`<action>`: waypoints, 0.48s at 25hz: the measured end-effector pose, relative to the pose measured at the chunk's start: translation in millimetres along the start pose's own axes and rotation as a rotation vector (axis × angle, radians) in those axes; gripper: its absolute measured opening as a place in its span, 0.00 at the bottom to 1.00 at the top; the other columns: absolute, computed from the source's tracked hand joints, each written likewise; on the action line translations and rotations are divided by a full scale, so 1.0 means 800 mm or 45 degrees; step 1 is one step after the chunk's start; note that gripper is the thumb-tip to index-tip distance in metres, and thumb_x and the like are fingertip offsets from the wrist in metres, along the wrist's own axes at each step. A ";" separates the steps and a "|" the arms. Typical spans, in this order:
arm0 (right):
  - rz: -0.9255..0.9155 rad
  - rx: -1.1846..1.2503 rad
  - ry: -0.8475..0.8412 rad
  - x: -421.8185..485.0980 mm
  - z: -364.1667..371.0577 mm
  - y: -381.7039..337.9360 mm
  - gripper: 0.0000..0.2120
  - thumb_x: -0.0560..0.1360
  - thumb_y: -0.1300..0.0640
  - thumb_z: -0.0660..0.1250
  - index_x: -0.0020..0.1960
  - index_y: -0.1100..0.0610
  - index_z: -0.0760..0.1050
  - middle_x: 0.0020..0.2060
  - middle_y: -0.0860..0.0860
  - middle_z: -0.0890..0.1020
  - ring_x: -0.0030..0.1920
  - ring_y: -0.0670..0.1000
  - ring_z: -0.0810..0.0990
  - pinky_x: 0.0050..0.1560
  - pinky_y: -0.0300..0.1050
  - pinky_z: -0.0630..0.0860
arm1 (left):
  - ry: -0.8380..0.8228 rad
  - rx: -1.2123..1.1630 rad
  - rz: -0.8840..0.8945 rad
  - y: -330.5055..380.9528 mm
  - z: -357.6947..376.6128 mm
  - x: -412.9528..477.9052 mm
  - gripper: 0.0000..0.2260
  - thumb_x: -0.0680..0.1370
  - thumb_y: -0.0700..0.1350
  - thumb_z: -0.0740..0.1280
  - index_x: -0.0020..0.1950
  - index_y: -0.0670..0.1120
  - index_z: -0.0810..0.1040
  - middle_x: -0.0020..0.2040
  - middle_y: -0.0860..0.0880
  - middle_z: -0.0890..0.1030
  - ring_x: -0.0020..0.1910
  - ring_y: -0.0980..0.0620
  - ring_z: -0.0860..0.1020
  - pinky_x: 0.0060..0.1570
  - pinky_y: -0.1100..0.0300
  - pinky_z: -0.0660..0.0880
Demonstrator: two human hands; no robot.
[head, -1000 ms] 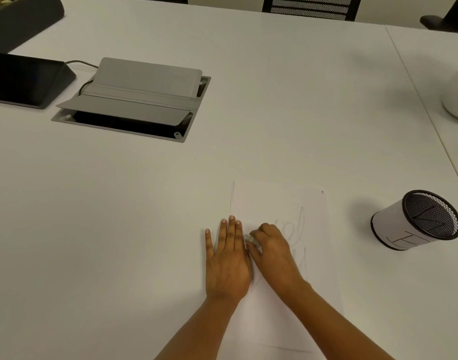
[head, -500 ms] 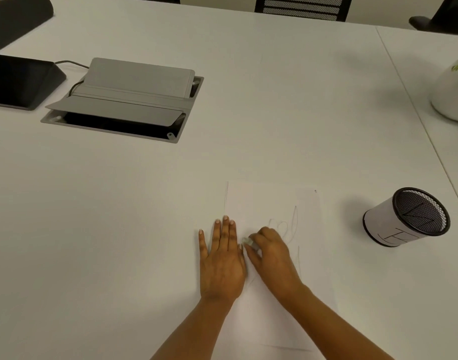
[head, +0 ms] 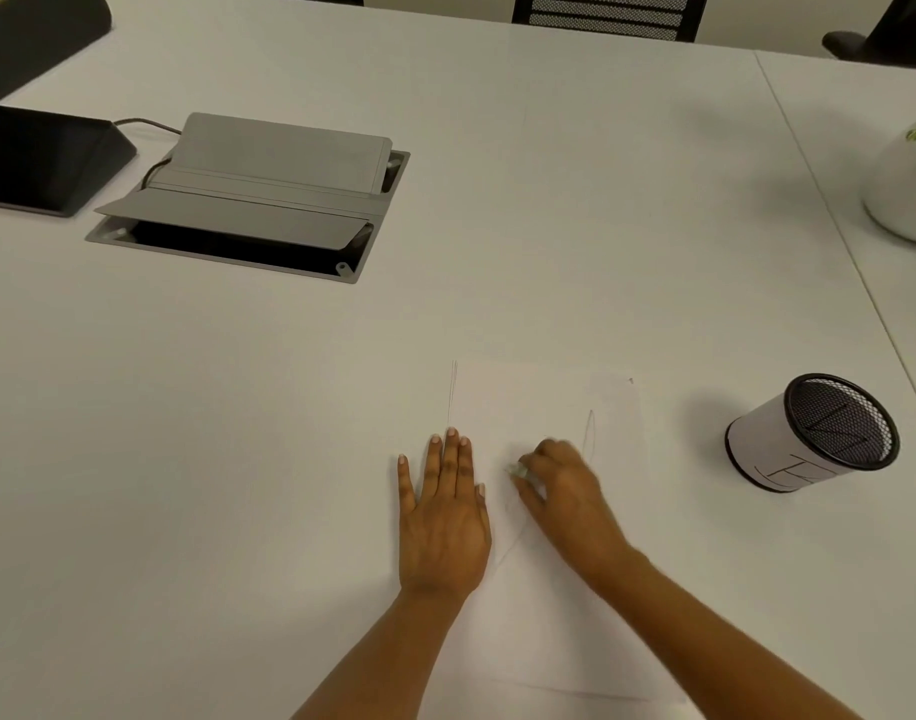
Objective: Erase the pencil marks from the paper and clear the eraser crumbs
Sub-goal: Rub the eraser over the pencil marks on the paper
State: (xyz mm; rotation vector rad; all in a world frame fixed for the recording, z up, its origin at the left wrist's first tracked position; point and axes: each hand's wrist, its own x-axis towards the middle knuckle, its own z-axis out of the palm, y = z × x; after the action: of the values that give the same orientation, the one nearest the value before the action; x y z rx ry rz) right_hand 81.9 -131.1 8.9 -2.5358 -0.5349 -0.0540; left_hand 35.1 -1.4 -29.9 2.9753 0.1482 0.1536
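White rectangular sheet of paper (head: 539, 397): lies flat on the white table (head: 289, 433), near the front edge, partly under both forearms.

Faint grey pencil marks (head: 590, 433): a narrow loop just beyond the right knuckles, a thin straight stroke along the sheet's left edge, a slanting line between the two hands.

Left hand (head: 443, 517): palm down, fingers straight and slightly spread, pressing on the left margin of the paper, gripping nothing; the middle fingertip touches the lower end of the straight stroke.

Right hand (head: 565, 491): blurred, fingers curled, pinching a small pale eraser (head: 518, 471) between thumb and forefinger.

Eraser: pokes out at the left side of the fist, low over the middle of the sheet, just right of the left hand's forefinger; contact with the paper cannot be told through the blur.

Off to the right, well apart from the paper: a black mesh pen cup with a white paper wrap (head: 809, 439), tilted.

Far left: a grey cable box with its lid open (head: 248, 200), beside a black slanted device (head: 40, 163).
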 end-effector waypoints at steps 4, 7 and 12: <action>-0.171 0.019 -0.099 -0.021 0.003 -0.005 0.04 0.70 0.60 0.69 0.38 0.61 0.79 0.32 0.52 0.77 0.34 0.48 0.75 0.33 0.35 0.70 | -0.001 0.019 0.003 -0.001 0.001 0.000 0.24 0.77 0.48 0.49 0.69 0.40 0.67 0.69 0.42 0.69 0.69 0.44 0.67 0.68 0.43 0.49; -0.001 0.013 -0.018 0.009 -0.002 0.018 0.06 0.71 0.63 0.69 0.38 0.65 0.78 0.33 0.56 0.77 0.35 0.52 0.75 0.34 0.42 0.73 | -0.008 0.001 -0.005 0.000 0.000 0.000 0.24 0.79 0.48 0.46 0.69 0.40 0.67 0.69 0.43 0.69 0.68 0.44 0.68 0.68 0.43 0.50; -0.034 0.019 -0.012 -0.004 0.003 0.007 0.06 0.71 0.62 0.69 0.37 0.63 0.78 0.33 0.55 0.77 0.35 0.51 0.74 0.34 0.42 0.73 | -0.032 -0.022 -0.019 0.000 0.000 0.000 0.26 0.80 0.49 0.39 0.70 0.40 0.66 0.70 0.43 0.68 0.69 0.44 0.67 0.69 0.43 0.49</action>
State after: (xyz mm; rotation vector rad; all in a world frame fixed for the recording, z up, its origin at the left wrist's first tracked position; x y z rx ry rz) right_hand 80.7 -135.2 3.5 -2.5158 -0.5711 -0.0479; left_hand 34.9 -1.2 -30.1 2.9573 0.1653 0.1151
